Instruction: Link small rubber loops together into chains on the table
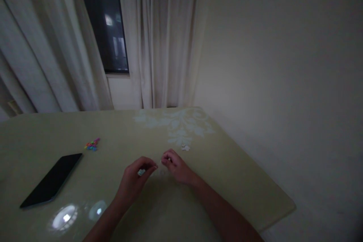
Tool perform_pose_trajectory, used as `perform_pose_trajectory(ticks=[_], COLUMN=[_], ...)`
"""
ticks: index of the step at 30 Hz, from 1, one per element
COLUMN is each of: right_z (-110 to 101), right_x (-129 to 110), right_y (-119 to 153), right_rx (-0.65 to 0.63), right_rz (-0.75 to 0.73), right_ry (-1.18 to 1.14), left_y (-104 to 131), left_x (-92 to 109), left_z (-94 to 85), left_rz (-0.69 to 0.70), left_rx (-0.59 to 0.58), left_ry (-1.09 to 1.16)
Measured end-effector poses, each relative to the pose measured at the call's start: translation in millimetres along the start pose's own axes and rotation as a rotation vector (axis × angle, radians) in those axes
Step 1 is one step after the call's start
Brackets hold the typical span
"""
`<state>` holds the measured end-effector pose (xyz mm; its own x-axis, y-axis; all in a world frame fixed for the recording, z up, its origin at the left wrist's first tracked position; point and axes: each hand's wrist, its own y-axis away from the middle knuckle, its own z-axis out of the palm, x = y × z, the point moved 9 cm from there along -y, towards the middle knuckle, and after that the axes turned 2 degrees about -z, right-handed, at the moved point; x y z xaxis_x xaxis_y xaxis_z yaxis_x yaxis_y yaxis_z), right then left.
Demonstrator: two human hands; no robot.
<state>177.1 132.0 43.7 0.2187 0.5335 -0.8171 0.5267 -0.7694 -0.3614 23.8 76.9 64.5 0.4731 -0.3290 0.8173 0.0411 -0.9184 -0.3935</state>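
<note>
My left hand (135,177) is above the table with thumb and fingertips pinched together. My right hand (177,167) faces it a short way to the right, its thumb and forefinger also pinched. Something faint and thin seems to lie between the two sets of fingertips, too small to name. A small pale bluish thing (141,172) shows by my left palm, partly covered by the hand; whether it is held or on the table I cannot tell. Just beyond my right hand lies a little group of small white pieces (185,147).
A black flat tablet (52,180) lies at the left of the glossy table (244,193). Behind it sits a small pile of bright multicoloured pieces (92,145). The wall runs along the table's right edge, and curtains (164,45) hang by a dark window at the back.
</note>
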Motion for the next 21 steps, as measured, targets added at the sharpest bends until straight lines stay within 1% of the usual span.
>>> perform_pose_trajectory(ticks=[3,7,10,13,15,17,19,21], right_z=[4,10,11,7,-5,-26,-50,-66], right_x=[-10,-13,-13,-9,-1,11,22,32], right_y=[2,4,3,0,-3,-5,-5,-5], right_rx=[-0.047,-0.051,-0.030,-0.002,0.065,0.176,0.280,0.287], right_rz=[0.023,0.072,0.078,0.071,0.083,0.106,0.115,0.120], right_ry=[-0.119,-0.214,-0.275,-0.311,-0.284,-0.190,-0.016,0.215], left_y=[2,4,5,5,6,6,7,8], left_x=[0,7,16,20,18,13,8,5], left_z=[3.0,6.4,3.6,0.0,-0.5,-0.2,1.0,2.5], left_rz=[0.025,0.109,0.180,0.201,0.183,0.149,0.116,0.095], left_rx=[-0.020,-0.062,-0.037,0.005,0.017,0.021,0.016,0.006], left_ry=[0.024,0.044,0.045,0.032,0.016,0.000,-0.020,-0.041])
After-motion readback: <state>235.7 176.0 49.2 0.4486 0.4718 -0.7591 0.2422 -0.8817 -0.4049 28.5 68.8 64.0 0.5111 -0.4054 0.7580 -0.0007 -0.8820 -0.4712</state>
